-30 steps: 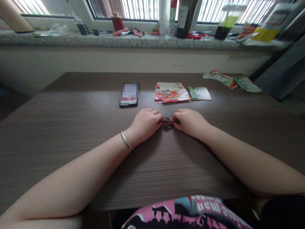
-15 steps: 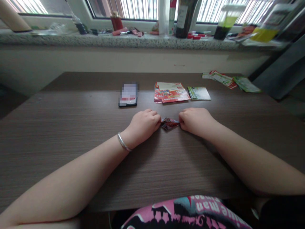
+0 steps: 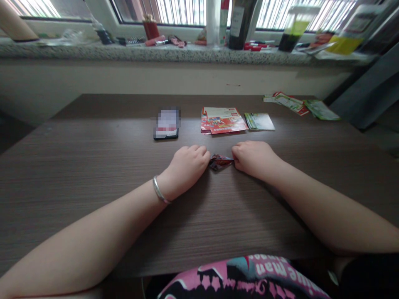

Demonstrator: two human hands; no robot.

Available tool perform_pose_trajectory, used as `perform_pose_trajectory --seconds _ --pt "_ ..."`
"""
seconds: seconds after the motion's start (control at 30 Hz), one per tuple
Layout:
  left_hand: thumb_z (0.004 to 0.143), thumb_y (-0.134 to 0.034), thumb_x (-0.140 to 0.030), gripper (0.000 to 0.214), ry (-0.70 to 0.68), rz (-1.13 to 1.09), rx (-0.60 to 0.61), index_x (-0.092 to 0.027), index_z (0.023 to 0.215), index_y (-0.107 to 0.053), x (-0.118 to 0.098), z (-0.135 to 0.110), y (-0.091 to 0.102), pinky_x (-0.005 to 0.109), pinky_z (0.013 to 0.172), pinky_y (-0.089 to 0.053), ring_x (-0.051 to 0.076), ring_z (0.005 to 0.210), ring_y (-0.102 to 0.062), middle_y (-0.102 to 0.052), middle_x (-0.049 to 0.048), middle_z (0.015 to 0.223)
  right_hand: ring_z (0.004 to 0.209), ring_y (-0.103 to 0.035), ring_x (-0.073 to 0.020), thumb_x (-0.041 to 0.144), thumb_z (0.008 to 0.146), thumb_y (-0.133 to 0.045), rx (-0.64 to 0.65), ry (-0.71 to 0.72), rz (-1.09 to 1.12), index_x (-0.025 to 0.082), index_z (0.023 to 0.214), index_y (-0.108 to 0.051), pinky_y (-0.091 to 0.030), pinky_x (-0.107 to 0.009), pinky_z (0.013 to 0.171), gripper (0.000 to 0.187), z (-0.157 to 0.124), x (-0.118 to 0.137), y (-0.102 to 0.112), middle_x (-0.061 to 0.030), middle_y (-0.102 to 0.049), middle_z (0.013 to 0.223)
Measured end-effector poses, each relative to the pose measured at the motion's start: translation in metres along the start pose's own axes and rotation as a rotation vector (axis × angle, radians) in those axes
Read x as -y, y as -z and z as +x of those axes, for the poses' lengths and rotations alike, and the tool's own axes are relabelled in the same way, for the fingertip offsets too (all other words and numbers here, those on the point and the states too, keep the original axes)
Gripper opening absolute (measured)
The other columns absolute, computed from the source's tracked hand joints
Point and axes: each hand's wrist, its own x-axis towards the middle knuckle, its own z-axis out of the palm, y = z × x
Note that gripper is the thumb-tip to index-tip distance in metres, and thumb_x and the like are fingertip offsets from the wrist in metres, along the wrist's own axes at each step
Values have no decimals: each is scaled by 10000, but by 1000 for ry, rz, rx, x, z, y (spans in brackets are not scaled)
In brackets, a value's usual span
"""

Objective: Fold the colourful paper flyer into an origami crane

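A small crumpled, shiny wrapper [image 3: 220, 162], dark red and purple, is stretched between my two hands just above or on the brown table [image 3: 174, 232]. My left hand [image 3: 190, 166], with a silver bangle on its wrist, is closed on the wrapper's left end. Its right end is pinched in the closed fingers of my right hand [image 3: 252, 157]. The wrapper's two ends are hidden inside the fingers. Beyond my hands lies a stack of red and white printed packets [image 3: 222, 120].
Left of the stack lies a phone [image 3: 166, 124], its screen blurred. Green and white packets [image 3: 260, 121] lie right of it, and more packets [image 3: 289, 103] are at the far right. Bottles [image 3: 241, 25] and small items crowd the granite windowsill [image 3: 124, 52].
My left hand has shifted slightly downward and its knuckles have turned a little. The wrapper is still held at both ends. The whole view has drifted slightly.
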Motion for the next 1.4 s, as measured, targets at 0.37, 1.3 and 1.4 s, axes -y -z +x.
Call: perform_pose_trajectory --seconds 0.37,1.3,1.4 --pt "889 -479 -135 138 76 -31 -38 -152 872 -615 6 0 -9 363 674 -409 252 807 -571 -622 97 866 813 -625 -195 247 849 -522 -107 14 202 218 846 -660 -371 -281 594 141 7 -8 -15 -46 -679 939" --pt "808 -606 -308 165 314 -1520 8 -168 868 -542 17 10 -21 228 649 -456 132 723 -643 -696 15 797 977 -621 -173 307 862 -629 -418 366 969 205 941 -689 -481 -355 904 142 8 -11 -26 -59 -671 1011" --pt "785 -641 -343 215 302 -1541 37 -152 861 -578 18 11 -22 222 643 -453 127 714 -631 -687 21 795 962 -628 -184 346 792 -720 -429 419 977 202 939 -700 -500 -351 870 207 10 -14 -31 -65 -665 1007"
